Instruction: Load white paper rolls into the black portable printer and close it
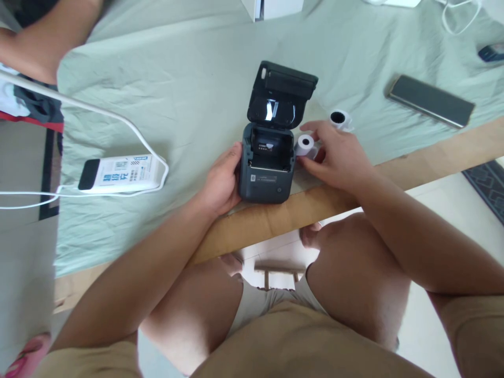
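A dark label printer (265, 184) sits near the table's front edge, its lid (271, 107) swung up and its paper bay exposed. My left hand (222, 178) is wrapped round the printer's left side. Just right of the printer, my right hand (334, 155) has thumb and fingers closed about a small white paper roll (305, 143), which stands with its core hole facing up. Behind that hand is a second white roll (339, 118) with a black core. Part of the first roll is hidden by my fingers.
A white power strip (126, 173) with white cables lies on the left of the green cloth (177, 94). A dark phone (431, 101) rests to the right. A white box (275, 8) stands at the back. Another person's arm (59, 37) shows at upper left.
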A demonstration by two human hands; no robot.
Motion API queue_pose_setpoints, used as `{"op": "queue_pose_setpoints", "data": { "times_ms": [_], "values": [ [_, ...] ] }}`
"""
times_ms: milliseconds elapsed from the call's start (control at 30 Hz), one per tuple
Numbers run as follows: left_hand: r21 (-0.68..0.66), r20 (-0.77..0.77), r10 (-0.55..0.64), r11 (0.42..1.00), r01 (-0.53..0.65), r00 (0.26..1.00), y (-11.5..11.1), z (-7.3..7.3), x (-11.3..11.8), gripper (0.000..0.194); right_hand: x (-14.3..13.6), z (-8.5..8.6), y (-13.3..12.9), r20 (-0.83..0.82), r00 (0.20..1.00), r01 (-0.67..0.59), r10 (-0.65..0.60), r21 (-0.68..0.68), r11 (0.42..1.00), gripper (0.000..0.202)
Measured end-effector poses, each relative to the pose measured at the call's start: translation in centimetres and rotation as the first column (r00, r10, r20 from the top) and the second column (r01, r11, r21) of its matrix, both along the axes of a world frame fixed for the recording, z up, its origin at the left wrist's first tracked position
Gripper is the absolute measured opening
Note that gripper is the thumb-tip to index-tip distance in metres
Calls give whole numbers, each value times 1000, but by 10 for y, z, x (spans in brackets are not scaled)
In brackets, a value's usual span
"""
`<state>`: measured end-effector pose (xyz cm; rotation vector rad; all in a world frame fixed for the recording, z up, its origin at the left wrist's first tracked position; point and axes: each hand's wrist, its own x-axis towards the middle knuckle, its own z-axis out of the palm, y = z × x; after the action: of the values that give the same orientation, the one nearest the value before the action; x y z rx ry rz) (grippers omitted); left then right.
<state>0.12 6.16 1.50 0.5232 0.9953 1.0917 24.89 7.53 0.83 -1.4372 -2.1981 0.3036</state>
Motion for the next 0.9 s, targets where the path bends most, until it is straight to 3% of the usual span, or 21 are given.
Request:
{"op": "queue_pose_setpoints", "data": {
  "times_ms": [167,333,533,767,900],
  "values": [
    [-11,-3,-3,1000,3,1000,0,2,2,39,-3,-2,1,-3,1000,-9,9,12,1000,22],
    [-4,-5,10,1000,-10,1000,-1,1,2,39,-3,-4,3,-33,999,-3,2,-21,1000,25],
    [4,12,-7,1000,7,1000,0,1,1,38,-7,-5,1,-28,1000,-9,10,37,999,27],
    [-9,33,-6,1000,6,999,1,0,1,39,-6,-2,2,-38,998,-47,46,-24,999,23],
    [-14,26,13,1000,-13,1000,1,-1,1,42,-6,-4,2,-40,999,-25,25,-14,1000,33]
  ]
}}
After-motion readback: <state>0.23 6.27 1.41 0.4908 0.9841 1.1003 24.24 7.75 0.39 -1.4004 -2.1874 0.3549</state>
